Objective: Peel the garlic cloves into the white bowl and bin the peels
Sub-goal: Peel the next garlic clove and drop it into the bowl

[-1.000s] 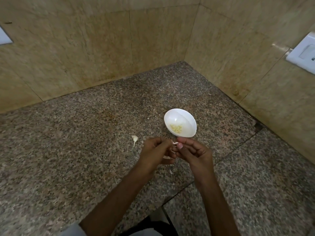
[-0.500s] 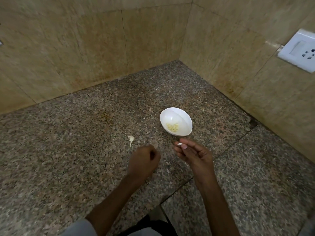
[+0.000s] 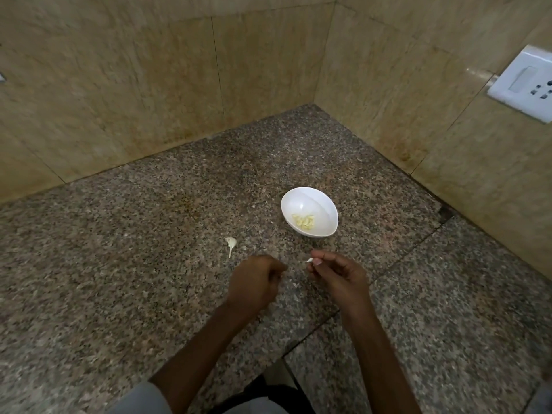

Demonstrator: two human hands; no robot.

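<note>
- Pinched garlic clove (image 3: pixel 309 260) in right hand (image 3: pixel 337 276), lower centre, just below white bowl (image 3: pixel 298 195).
- Curled left hand (image 3: pixel 254 282); contents impossible to tell.
- Worked over granite counter (image 3: pixel 119 264), cornered by beige stone walls (image 3: pixel 149 85); socket (image 3: pixel 525 85) upper right.

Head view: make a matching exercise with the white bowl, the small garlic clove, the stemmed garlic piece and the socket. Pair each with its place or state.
Things:
1. white bowl
2. garlic clove
3. garlic piece
4. socket

Places or states:
A. set in the wall, far right
B. pinched at the fingertips of the right hand
C. lying on the counter, left of the bowl
D. holds peeled cloves

Pairs: 1-D, 2-B, 3-C, 4-A.
</note>
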